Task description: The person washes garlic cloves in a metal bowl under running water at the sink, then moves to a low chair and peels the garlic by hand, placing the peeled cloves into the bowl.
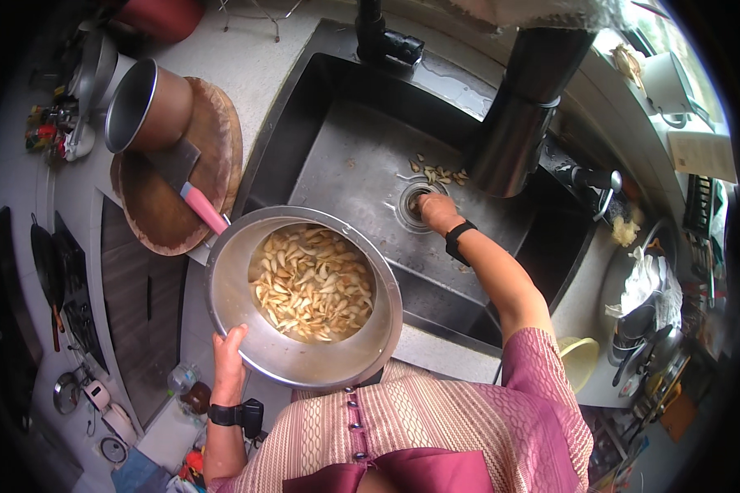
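Observation:
My left hand (pixel 227 354) grips the near-left rim of a wide metal bowl (pixel 314 365), thumb over the edge. The bowl is tilted at the sink's near-left corner. In its cloudy water lie many pale, clove-shaped pieces (pixel 311 283). My right hand (pixel 439 212) reaches down to the round drain (pixel 402 212) of a dark sink (pixel 351 148). Its fingertips are in the drain opening, partly hidden, so whether they hold anything is unclear. Several similar loose pieces (pixel 444 175) rest on the sink floor just beyond that hand.
Left of the sink, a cleaver (pixel 182 163) with a pink handle lies on a round wooden chopping board (pixel 160 228), beside a brown pot (pixel 166 114). A dark cylindrical fixture (pixel 512 142) rises over the sink's right side. A yellow container (pixel 576 360) stands near my right elbow.

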Tool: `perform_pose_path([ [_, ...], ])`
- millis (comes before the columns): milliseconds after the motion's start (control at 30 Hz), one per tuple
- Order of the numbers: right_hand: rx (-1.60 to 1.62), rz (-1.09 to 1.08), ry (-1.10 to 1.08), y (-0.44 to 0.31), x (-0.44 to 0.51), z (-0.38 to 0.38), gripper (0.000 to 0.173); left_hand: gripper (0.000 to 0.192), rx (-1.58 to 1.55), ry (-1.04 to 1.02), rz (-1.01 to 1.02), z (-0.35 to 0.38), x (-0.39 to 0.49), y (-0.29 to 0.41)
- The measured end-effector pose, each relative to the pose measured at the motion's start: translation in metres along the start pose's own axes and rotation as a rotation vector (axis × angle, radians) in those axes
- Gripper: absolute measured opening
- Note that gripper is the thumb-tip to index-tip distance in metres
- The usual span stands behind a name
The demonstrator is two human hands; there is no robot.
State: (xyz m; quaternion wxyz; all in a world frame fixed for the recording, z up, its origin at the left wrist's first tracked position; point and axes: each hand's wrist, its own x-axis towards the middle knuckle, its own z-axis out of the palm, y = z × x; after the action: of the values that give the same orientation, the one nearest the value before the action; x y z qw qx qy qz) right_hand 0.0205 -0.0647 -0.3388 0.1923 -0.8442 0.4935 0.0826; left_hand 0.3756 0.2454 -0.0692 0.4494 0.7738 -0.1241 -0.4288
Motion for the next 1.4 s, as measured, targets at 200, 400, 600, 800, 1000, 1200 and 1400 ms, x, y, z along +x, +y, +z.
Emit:
perform_pose_path([
  [200,-0.284,-0.094,-0.102,-0.017,0.015,0.007,0.022,0.021,0.005,0.002,-0.004,-0.001,0.000,-0.002],
  [400,-0.326,-0.082,-0.082,-0.022,0.019,0.013,0.022,0.024,0.033,-0.007,-0.020,-0.003,-0.001,-0.002],
  [600,-0.277,-0.042,-0.065,-0.017,0.013,0.010,0.022,0.026,0.021,-0.022,-0.019,-0.001,-0.001,-0.001],
  [800,-0.362,-0.038,-0.064,-0.024,0.019,0.017,0.022,0.030,-0.007,-0.006,-0.054,-0.002,0.001,-0.003],
  [1000,-0.075,-0.004,0.017,-0.007,0.013,0.022,0.018,0.030,0.016,-0.029,-0.038,-0.004,0.001,-0.006],
  [1200,0.514,0.148,0.148,0.016,-0.009,0.003,0.011,0.030,0.012,-0.048,-0.022,0.000,-0.002,-0.002],
  [1400,1.101,0.435,-0.093,0.037,-0.026,-0.039,0.007,0.029,0.021,-0.079,-0.030,-0.003,-0.002,-0.002],
])
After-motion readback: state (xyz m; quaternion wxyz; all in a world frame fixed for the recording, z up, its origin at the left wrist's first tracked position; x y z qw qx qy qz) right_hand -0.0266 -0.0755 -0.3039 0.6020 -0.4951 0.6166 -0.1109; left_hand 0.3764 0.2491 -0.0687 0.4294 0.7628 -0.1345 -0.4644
